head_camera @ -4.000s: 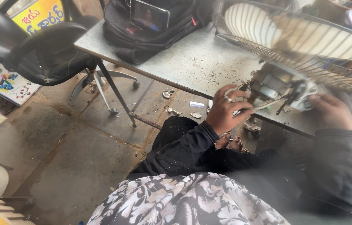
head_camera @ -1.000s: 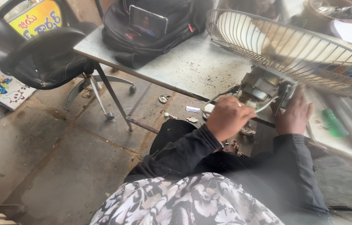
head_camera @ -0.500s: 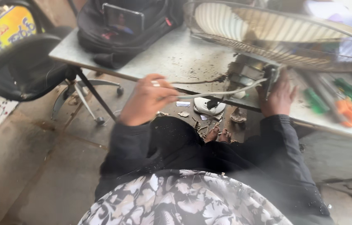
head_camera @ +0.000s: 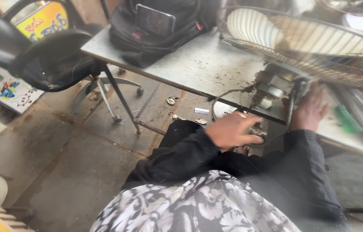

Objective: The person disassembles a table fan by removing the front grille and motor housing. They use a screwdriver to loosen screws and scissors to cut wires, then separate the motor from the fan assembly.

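Head view: left hand [head_camera: 233,129] hovers, grip unclear through blur, under the fan motor [head_camera: 276,88] at the bench [head_camera: 181,64] edge; right hand [head_camera: 310,109] lies open against it. Overhanging, the fan could tip off.

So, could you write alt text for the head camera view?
A person's left hand and right hand work at the motor of a wire-caged fan lying on a grey table, with a black backpack and office chair nearby.
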The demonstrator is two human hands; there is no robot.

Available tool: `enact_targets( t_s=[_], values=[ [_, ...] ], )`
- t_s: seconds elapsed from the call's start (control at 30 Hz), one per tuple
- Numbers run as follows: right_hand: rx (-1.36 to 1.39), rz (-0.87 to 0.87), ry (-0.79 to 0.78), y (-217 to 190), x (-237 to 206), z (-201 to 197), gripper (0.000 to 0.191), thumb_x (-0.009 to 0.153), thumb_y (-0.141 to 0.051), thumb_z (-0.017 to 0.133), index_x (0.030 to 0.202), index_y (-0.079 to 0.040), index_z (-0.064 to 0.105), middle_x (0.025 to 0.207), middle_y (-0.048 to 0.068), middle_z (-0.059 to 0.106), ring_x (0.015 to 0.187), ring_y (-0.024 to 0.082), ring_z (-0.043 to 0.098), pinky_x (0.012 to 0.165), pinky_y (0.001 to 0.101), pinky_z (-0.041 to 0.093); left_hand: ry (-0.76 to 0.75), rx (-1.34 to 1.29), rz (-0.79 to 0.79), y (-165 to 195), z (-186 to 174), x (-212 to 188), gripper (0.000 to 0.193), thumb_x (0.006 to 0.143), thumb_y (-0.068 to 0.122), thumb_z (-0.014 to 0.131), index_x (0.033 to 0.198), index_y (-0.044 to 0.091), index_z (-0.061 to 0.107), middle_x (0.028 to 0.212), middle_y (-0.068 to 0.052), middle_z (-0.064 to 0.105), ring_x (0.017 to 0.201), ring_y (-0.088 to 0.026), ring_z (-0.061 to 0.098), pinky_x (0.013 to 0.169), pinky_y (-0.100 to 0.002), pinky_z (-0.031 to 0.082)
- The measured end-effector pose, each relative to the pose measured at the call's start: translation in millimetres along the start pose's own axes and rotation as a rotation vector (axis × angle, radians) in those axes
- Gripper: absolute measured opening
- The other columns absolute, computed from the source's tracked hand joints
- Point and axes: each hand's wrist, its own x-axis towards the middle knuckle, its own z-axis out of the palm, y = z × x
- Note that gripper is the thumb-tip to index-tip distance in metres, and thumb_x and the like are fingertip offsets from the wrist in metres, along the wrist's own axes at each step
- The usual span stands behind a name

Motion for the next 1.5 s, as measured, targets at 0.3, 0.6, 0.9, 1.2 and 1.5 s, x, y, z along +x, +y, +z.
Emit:
enact_targets(
  t_s=[0.3, 0.6, 0.9, 1.2, 1.5],
  values=[
    [0.004, 0.003, -0.005, -6.7, 0.6, -3.4, 0.108, 0.094, -0.061, 0.073, 0.169, -0.003, 0.022, 0.172, 0.024, 0.032, 0.163, 0.037, 0.022, 0.125, 0.0657, 0.014, -0.038, -0.328, -0.080, -4.9, 97.9, 34.0, 0.095, 0.093, 0.073, 0.049, 0.152, -0.001, 0.042, 0.131, -0.028, 0.066, 0.121, -0.041, 0.066, 0.104, -0.045, 0.053],
    [-0.092, -0.045, 0.039, -0.6, -1.3, 2.3, 0.105, 0.099, -0.063, 0.073, 0.166, 0.000, 0.022, 0.174, 0.022, 0.034, 0.164, 0.038, 0.025, 0.124, 0.0659, 0.019, 0.121, -0.479, -0.124, -18.4, 134.5, 39.1, 0.087, 0.096, 0.062, 0.060, 0.152, -0.004, 0.045, 0.135, -0.028, 0.062, 0.127, -0.038, 0.062, 0.105, -0.044, 0.050],
    [-0.042, 0.017, 0.007, -6.4, 1.0, -3.8, 0.110, 0.095, -0.065, 0.073, 0.171, -0.005, 0.022, 0.169, 0.024, 0.034, 0.162, 0.037, 0.026, 0.123, 0.0654, 0.019, 0.138, -0.763, -0.175, -27.4, 154.4, 56.7, 0.079, 0.094, 0.058, 0.065, 0.135, -0.007, 0.053, 0.115, -0.022, 0.071, 0.108, -0.029, 0.069, 0.096, -0.039, 0.056],
    [0.020, 0.039, -0.017, -5.4, 3.8, -9.3, 0.110, 0.090, -0.061, 0.076, 0.170, -0.008, 0.021, 0.172, 0.023, 0.027, 0.162, 0.035, 0.020, 0.125, 0.0613, 0.013, 0.329, -0.439, -0.239, -19.8, 140.8, 76.0, 0.061, 0.092, 0.061, 0.062, 0.112, 0.004, 0.068, 0.093, -0.014, 0.075, 0.085, -0.027, 0.075, 0.077, -0.037, 0.059],
    [0.064, 0.075, -0.009, -29.6, -2.0, -34.3, 0.095, 0.098, -0.042, 0.075, 0.168, -0.006, 0.022, 0.170, 0.023, 0.033, 0.162, 0.033, 0.023, 0.127, 0.0595, 0.011, -0.005, -0.324, -0.295, -46.0, 128.2, 31.1, 0.045, 0.089, 0.044, 0.067, 0.115, 0.007, 0.066, 0.092, -0.014, 0.075, 0.081, -0.030, 0.074, 0.076, -0.041, 0.058]
  ],
)
